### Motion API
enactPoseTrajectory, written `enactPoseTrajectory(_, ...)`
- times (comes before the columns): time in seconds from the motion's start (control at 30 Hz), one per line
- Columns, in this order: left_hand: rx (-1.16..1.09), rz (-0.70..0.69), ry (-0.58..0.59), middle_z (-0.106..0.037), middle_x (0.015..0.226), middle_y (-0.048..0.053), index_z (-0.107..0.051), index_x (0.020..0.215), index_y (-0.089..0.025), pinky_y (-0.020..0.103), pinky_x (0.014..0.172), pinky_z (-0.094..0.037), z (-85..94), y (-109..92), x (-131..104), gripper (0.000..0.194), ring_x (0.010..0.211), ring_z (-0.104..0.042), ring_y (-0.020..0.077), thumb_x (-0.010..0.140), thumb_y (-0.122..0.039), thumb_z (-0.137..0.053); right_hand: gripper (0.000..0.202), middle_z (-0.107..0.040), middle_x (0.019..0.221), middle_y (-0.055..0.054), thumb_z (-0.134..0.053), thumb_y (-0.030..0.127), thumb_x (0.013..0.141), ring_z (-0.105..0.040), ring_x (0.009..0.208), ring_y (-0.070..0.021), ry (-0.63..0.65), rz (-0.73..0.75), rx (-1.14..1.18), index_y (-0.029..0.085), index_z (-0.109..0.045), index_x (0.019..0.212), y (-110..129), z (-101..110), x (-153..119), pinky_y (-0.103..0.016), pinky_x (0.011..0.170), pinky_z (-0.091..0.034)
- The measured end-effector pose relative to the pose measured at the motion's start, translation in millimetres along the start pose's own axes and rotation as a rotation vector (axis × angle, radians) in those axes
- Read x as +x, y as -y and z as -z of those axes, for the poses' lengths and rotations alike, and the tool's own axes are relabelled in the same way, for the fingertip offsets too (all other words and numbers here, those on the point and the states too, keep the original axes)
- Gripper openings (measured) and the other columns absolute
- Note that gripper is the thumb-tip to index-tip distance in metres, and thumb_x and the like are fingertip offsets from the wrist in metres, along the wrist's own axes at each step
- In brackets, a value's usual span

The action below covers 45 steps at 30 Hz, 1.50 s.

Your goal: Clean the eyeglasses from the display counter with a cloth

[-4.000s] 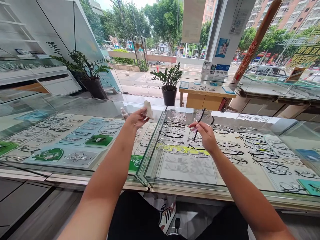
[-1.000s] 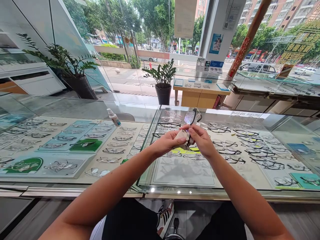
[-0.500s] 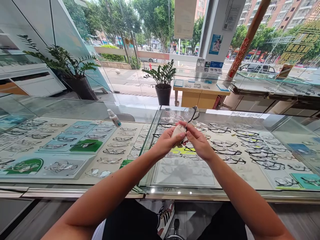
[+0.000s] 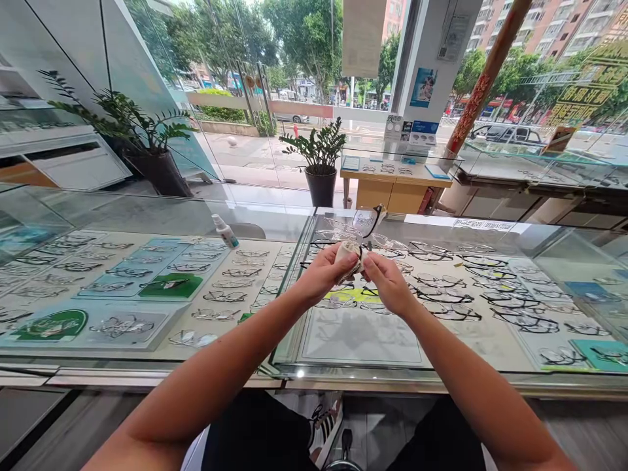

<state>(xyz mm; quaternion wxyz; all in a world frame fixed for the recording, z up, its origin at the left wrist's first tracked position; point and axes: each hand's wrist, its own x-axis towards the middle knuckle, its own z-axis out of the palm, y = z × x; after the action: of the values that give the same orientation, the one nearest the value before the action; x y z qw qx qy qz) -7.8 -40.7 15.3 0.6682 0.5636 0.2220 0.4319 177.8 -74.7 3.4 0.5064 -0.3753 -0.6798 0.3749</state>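
Both hands meet above the glass counter, near the middle of the view. My left hand (image 4: 326,271) is closed on a pale cloth (image 4: 349,252), which is wrapped round the lower part of a pair of glasses (image 4: 366,221). My right hand (image 4: 387,278) pinches the glasses at the cloth's right edge. One lens with a dark upper rim sticks up above the fingers, and it looks wet or spotted. The other lens is hidden by the cloth and fingers.
A white spray bottle (image 4: 225,231) stands on the glass counter (image 4: 275,226) to the left. Rows of eyeglasses (image 4: 523,301) lie inside the case. Beyond it are a potted plant (image 4: 320,160) and a small display cabinet (image 4: 395,190).
The glasses have tilted and shifted slightly left, with the lens turned more toward the camera. The cloth has bunched higher round them, and the right fingers have changed their hold.
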Motion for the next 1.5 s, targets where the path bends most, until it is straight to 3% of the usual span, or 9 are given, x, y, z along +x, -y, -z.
enactPoseTrajectory(0.17,0.054,-0.001,-0.016,-0.058,0.071,-0.003,-0.065,0.089,-0.016,0.023,0.060,-0.039,2.7,8.4,0.3,0.056,0.061,-0.049,0.0085,0.082,-0.063,-0.093,0.065,-0.039,0.067,0.004,-0.050,0.079,0.105,-0.033,0.064,-0.0150,0.051,0.000,0.033,0.025,-0.044,0.070,-3.3,-0.9,-0.3,-0.035,0.063,-0.027)
enactPoseTrajectory(0.43,0.034,0.009,0.031,-0.071,0.076,0.004,-0.069,0.093,-0.015,0.025,0.065,-0.046,1.8,1.2,1.5,0.054,0.069,-0.065,0.0145,0.086,-0.065,-0.089,0.055,-0.052,0.076,0.001,-0.046,0.067,0.111,-0.045,0.073,-0.0173,0.157,0.026,-0.048,0.024,-0.054,0.079,4.5,8.7,-1.7,-0.035,0.072,-0.036)
enactPoseTrajectory(0.6,-0.001,0.014,-0.103,-0.069,0.083,0.000,-0.068,0.099,-0.017,0.024,0.066,-0.049,7.3,1.9,3.0,0.061,0.068,-0.059,0.0105,0.076,-0.066,-0.096,0.025,-0.058,0.083,0.002,-0.068,0.049,0.102,-0.050,0.078,-0.0176,-0.085,0.011,0.028,0.024,-0.070,0.097,6.6,14.4,1.2,-0.035,0.075,-0.040)
enactPoseTrajectory(0.7,0.063,0.015,-0.068,-0.072,0.085,0.003,-0.071,0.104,-0.016,0.023,0.064,-0.046,6.6,3.5,2.6,0.059,0.071,-0.061,0.0119,0.082,-0.067,-0.092,0.027,-0.070,0.094,-0.001,-0.070,0.049,0.100,-0.058,0.084,-0.0187,-0.198,-0.004,0.069,0.026,-0.080,0.111,7.8,15.8,3.2,-0.035,0.079,-0.046)
enactPoseTrajectory(0.8,0.104,0.020,0.019,-0.075,0.090,0.006,-0.073,0.111,-0.015,0.024,0.067,-0.048,3.3,5.0,1.4,0.058,0.075,-0.067,0.0139,0.086,-0.066,-0.089,0.031,-0.074,0.101,-0.003,-0.077,0.054,0.096,-0.061,0.085,-0.0190,-0.189,-0.018,0.151,0.026,-0.086,0.106,7.9,12.8,4.3,-0.036,0.078,-0.050)
enactPoseTrajectory(0.97,0.117,0.048,0.105,-0.077,0.094,0.007,-0.075,0.119,-0.015,0.024,0.069,-0.051,0.5,6.8,-1.8,0.059,0.079,-0.071,0.0149,0.087,-0.061,-0.090,0.037,-0.067,0.087,-0.001,-0.089,0.061,0.084,-0.056,0.067,-0.0152,-0.184,-0.108,0.337,0.025,-0.087,0.093,5.5,7.2,5.9,-0.034,0.061,-0.053)
enactPoseTrajectory(1.13,0.164,0.065,0.054,-0.075,0.090,0.005,-0.073,0.124,-0.014,0.023,0.063,-0.051,-1.6,7.0,-4.9,0.064,0.074,-0.071,0.0140,0.083,-0.059,-0.093,0.036,-0.069,0.094,-0.002,-0.090,0.061,0.083,-0.058,0.070,-0.0155,-0.184,-0.124,0.385,0.026,-0.089,0.093,2.7,5.8,7.3,-0.033,0.061,-0.055)
enactPoseTrajectory(1.33,0.187,-0.040,-0.040,-0.066,0.074,-0.001,-0.071,0.103,-0.014,0.022,0.054,-0.050,-8.2,9.5,-4.2,0.059,0.061,-0.062,0.0106,0.085,-0.068,-0.087,0.037,-0.073,0.105,-0.005,-0.093,0.064,0.080,-0.068,0.096,-0.0220,-0.190,-0.066,0.370,0.029,-0.091,0.093,4.5,-1.9,5.8,-0.035,0.080,-0.060)
enactPoseTrajectory(1.5,0.173,-0.076,-0.080,-0.060,0.068,-0.003,-0.071,0.094,-0.016,0.023,0.049,-0.049,-14.4,7.0,-5.5,0.060,0.058,-0.060,0.0122,0.086,-0.075,-0.082,0.032,-0.073,0.110,-0.006,-0.095,0.058,0.079,-0.068,0.099,-0.0224,-0.203,-0.078,0.384,0.028,-0.090,0.087,3.4,-4.1,3.8,-0.037,0.085,-0.061)
